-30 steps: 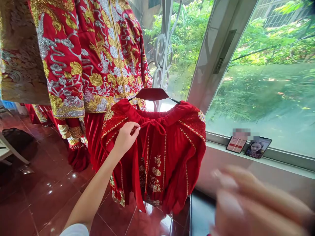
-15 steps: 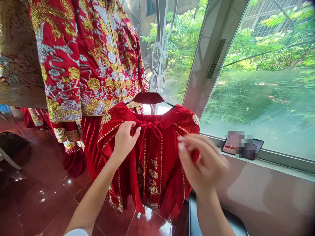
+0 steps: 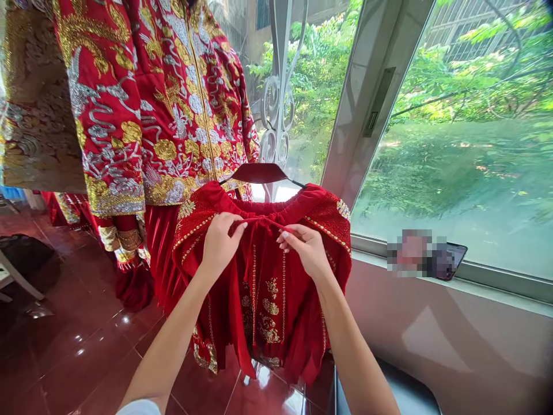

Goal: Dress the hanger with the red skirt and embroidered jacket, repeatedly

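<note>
A red garment [image 3: 276, 271] with gold beading hangs in front of me, a little below the middle of my view, its gathered neckline facing me. At the centre of that neckline runs a thin red cord [image 3: 264, 221], drawn roughly level between two bare hands. The left hand [image 3: 221, 237] pinches the cord between thumb and fingers on one side; the right hand [image 3: 307, 246] appears to pinch it on the other, the two a short way apart. I judge the step in hand to be working the neckline tie, and the next move to call for an even, gentle pull from both sides, with the knot kept centred. Above the neckline is a dark red hanger [image 3: 261, 172]; behind, to the left, a red jacket [image 3: 185, 121] thick with gold and silver embroidery hangs over a pleated skirt [image 3: 164, 259]. To the right, a window [image 3: 449, 167] shows greenery, with a phone [image 3: 451, 259] leaning on its sill [image 3: 496, 298]. Below is glossy tiled floor [image 3: 108, 363]. The fingers cover parts of the cord, so I cannot tell whether the knot is tight or loose. Pixelation masks something beside the phone, and the jacket's top is cut off.
</note>
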Available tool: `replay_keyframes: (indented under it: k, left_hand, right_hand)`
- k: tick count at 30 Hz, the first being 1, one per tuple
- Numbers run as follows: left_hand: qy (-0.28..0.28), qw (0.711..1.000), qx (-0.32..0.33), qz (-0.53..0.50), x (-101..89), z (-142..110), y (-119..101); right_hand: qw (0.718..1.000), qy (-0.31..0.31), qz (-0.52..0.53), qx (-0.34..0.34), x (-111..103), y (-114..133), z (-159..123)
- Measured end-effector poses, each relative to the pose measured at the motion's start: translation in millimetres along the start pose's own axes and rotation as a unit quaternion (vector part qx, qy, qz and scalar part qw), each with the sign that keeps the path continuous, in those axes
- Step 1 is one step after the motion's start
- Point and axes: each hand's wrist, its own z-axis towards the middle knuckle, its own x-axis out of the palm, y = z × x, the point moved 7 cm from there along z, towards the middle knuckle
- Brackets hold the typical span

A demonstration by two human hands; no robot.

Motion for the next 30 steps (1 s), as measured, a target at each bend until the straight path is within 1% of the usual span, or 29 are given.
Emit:
replay_keyframes:
  k: [2,3,4,6,8,9,11,12,15,17,19,22,24,26,27,29,30]
  left_hand:
    - [0.021,0.995,0.066,0.069,2.9,5.8,-16.6]
    - [0.049,0.989,0.095,0.105,9.2,9.9,-24.4]
    - [0.089,0.979,0.118,0.142,18.3,14.7,-30.8]
    - [0.18,0.95,0.143,0.213,38.9,25.4,-37.5]
    - [0.261,0.918,0.142,0.262,54.2,36.9,-37.7]
    - [0.299,0.905,0.136,0.269,58.9,42.2,-36.5]
    - [0.371,0.888,0.119,0.247,62.7,51.5,-33.4]
    - [0.407,0.879,0.11,0.222,63.0,54.9,-31.7]
    - [0.509,0.848,0.085,0.12,61.6,60.6,-28.2]
    - [0.564,0.821,0.07,0.044,61.2,60.7,-29.2]
    - [0.597,0.801,0.04,0.007,61.4,60.3,-29.3]
    - [0.614,0.789,-0.023,0.027,62.2,60.1,-28.2]
    - [0.636,0.77,-0.052,0.008,63.9,57.7,-32.3]
    - [0.662,0.746,-0.067,-0.042,65.7,56.1,-38.1]
    - [0.671,0.736,-0.069,-0.064,65.8,56.5,-39.8]
    - [0.679,0.726,-0.064,-0.085,64.0,57.5,-39.9]
    - [0.679,0.728,-0.055,-0.081,61.8,56.9,-38.9]
  right_hand:
    - [0.997,0.052,0.025,0.059,14.2,-20.0,-1.4]
    - [0.994,0.059,0.034,0.09,21.5,-32.5,-1.5]
    - [0.992,0.05,0.043,0.112,27.8,-44.4,-0.4]
    - [0.991,-0.005,0.056,0.12,36.4,-62.2,4.7]
    - [0.991,-0.069,0.059,0.101,40.7,-70.3,9.3]
    - [0.99,-0.092,0.057,0.091,42.4,-71.3,10.1]
    - [0.988,-0.12,0.051,0.077,44.8,-68.6,7.9]
    - [0.989,-0.124,0.048,0.069,46.2,-65.0,5.3]
    - [0.991,-0.124,0.029,0.046,50.5,-51.8,-4.7]
    - [0.99,-0.134,0.007,0.035,51.8,-45.5,-9.9]
    - [0.99,-0.141,-0.007,0.023,53.5,-42.7,-12.7]
    - [0.989,-0.142,-0.037,-0.012,58.6,-42.1,-15.8]
    - [0.977,-0.182,-0.101,-0.053,59.1,-39.1,-20.5]
    - [0.954,-0.228,-0.175,-0.091,60.4,-34.5,-25.8]
    - [0.944,-0.238,-0.205,-0.098,62.2,-33.2,-27.6]
    - [0.935,-0.236,-0.247,-0.092,65.7,-33.1,-30.6]
    - [0.932,-0.234,-0.261,-0.093,66.3,-33.0,-33.5]
